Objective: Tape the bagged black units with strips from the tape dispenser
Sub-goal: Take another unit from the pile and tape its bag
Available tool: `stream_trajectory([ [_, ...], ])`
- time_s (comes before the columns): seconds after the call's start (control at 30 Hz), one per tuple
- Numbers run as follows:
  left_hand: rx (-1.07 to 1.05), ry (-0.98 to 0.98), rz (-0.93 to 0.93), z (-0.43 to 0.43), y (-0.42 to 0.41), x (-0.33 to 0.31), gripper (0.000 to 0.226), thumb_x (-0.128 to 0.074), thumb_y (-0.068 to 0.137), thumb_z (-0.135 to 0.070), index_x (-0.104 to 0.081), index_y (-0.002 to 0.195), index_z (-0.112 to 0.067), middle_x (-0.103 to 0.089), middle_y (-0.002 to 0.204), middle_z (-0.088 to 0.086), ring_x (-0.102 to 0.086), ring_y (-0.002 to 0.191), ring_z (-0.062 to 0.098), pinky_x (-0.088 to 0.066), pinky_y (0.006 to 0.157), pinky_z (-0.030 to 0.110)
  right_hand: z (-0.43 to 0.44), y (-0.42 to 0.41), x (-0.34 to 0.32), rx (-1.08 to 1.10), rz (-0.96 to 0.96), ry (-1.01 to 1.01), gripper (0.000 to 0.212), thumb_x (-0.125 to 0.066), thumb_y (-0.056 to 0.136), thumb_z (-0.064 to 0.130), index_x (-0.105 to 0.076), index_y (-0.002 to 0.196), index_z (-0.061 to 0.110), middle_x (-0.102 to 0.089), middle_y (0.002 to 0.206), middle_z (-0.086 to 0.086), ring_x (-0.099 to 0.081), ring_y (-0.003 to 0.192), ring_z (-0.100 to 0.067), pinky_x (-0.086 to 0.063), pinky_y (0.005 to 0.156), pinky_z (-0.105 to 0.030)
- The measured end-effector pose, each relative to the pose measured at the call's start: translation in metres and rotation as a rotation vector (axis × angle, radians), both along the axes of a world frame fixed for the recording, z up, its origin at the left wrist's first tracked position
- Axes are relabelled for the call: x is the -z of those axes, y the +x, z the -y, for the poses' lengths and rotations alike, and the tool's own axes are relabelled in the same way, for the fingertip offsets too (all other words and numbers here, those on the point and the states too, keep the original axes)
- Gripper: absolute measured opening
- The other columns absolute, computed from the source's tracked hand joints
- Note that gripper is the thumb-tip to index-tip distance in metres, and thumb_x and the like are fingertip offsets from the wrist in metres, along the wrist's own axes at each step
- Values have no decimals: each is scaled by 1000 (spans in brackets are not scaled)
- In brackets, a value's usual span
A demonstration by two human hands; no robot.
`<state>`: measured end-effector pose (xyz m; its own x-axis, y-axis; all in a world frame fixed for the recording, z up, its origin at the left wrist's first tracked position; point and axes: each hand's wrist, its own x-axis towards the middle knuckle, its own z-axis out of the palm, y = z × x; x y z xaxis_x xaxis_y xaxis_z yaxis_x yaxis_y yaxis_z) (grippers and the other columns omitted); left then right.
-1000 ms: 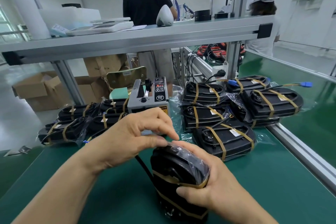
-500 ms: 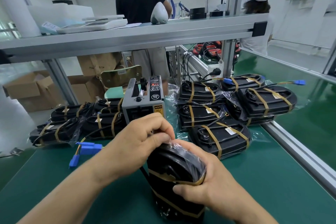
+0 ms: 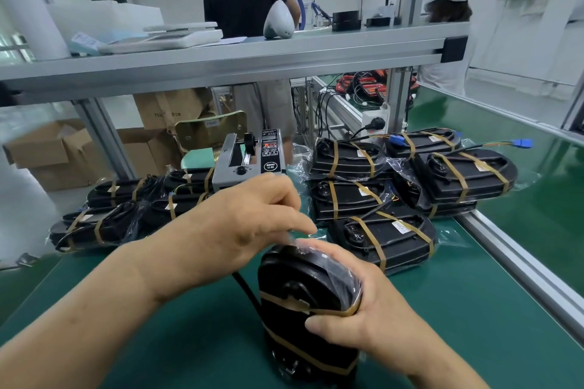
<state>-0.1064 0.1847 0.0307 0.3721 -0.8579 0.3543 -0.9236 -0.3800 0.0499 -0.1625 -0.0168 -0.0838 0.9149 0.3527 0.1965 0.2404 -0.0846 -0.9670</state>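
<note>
Far left, beyond the bench, open brown cardboard boxes (image 3: 47, 155) sit on the floor; I cannot tell what they hold. On the green bench mat (image 3: 474, 325), a heap of bagged black units bound with tan tape (image 3: 126, 215) lies against the grey tape dispenser (image 3: 249, 158). Just in front of the dispenser, the left hand (image 3: 252, 224) has its fingertips pinched together on the film atop the black oval unit in a clear plastic bag (image 3: 303, 294), which stands on end at the mat's near middle. The right hand (image 3: 376, 322) grips this unit, thumb laid across a tan band. Further right, a second heap of taped units (image 3: 395, 230) reaches the aluminium rail (image 3: 512, 265) edging the mat. Bare mat lies open on either side of the forearms.
</note>
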Motion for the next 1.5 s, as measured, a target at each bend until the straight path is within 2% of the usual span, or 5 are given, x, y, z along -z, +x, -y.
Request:
stream_trajectory([
  [0.33, 121, 178, 311, 11, -1, -3, 18, -54, 97, -8, -67, 85, -10, -57, 85, 1, -47, 76, 18, -42, 65, 32, 0, 0, 0, 16, -8, 6, 75, -77, 74, 6, -52, 138, 37, -65, 131, 2, -60, 125, -16, -42, 111, -37],
  [0.7, -164, -190, -278, 10, -4, 23, 12, -57, 96, -12, -58, 87, -19, -49, 89, -12, -52, 83, 10, -39, 74, 14, -1, 0, -1, -35, -6, 41, 74, -76, 77, -1, -54, 136, 37, -66, 129, -1, -62, 123, -18, -46, 106, -29],
  [0.87, 34, -7, -126, 2, 1, 3, 18, -63, 93, -5, -72, 108, -9, -59, 101, 0, -59, 93, 10, -50, 79, 23, 0, 2, 0, -2, 5, 17, 74, -77, 74, 8, -54, 134, 45, -66, 130, 7, -62, 122, -12, -45, 100, -17],
  [1.13, 125, 85, 162, 15, 0, -5, 8, -66, 90, -8, -74, 87, -8, -62, 85, 2, -53, 76, 17, -45, 63, 30, 0, 3, 0, -3, -4, 45, 72, -76, 75, 4, -55, 134, 40, -69, 123, -1, -64, 119, -18, -48, 101, -27],
  [1.5, 27, 124, -201, 14, 0, -13, 11, -68, 91, -19, -77, 96, -14, -66, 93, -8, -62, 85, 2, -49, 76, 17, -2, 1, -2, -12, -1, 37, 70, -74, 78, 0, -55, 135, 34, -70, 121, -4, -65, 116, -22, -49, 99, -28],
])
